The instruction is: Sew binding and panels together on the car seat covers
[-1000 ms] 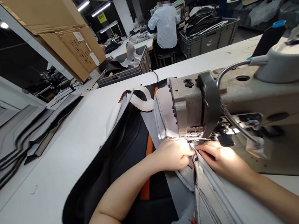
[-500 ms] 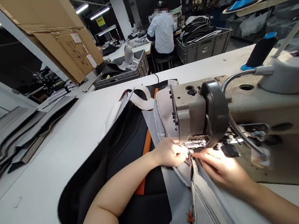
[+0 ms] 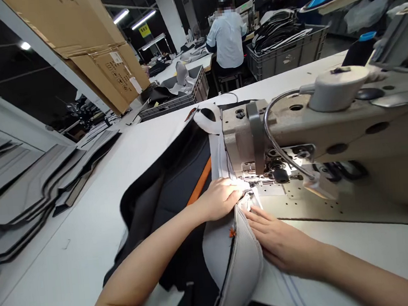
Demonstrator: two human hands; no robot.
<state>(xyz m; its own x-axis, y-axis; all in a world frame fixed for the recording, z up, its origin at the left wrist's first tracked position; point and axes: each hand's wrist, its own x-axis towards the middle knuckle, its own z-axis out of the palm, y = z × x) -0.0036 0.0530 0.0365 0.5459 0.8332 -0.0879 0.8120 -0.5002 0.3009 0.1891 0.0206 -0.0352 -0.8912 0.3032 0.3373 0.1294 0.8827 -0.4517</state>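
A beige sewing machine (image 3: pixel 245 134) stands on the white table, its lamp lighting the needle area. Beneath it lies a black and grey fabric piece (image 3: pixel 178 184) with an orange strip (image 3: pixel 200 184). My left hand (image 3: pixel 222 198) has its fingers curled together on the fabric just left of the needle area; its fingertips are washed out by the light. My right hand (image 3: pixel 275 237) lies flat, fingers stretched, against the right edge of the light grey panel (image 3: pixel 241 265), which hangs toward me. A white curved strip (image 3: pixel 208 123) rises behind the machine head.
Stacked grey panels (image 3: pixel 48 182) lie on the left of the table (image 3: pixel 57 273). Cardboard (image 3: pixel 113 75) stands behind them. Beyond the table are grey crates (image 3: pixel 288 56) and a seated person (image 3: pixel 227 40) in a light shirt. A thread cone (image 3: pixel 360 51) stands at the right.
The fabric has shifted and the light grey panel has turned over toward the left. My right hand has flattened and moved left and down. The view has swung right.
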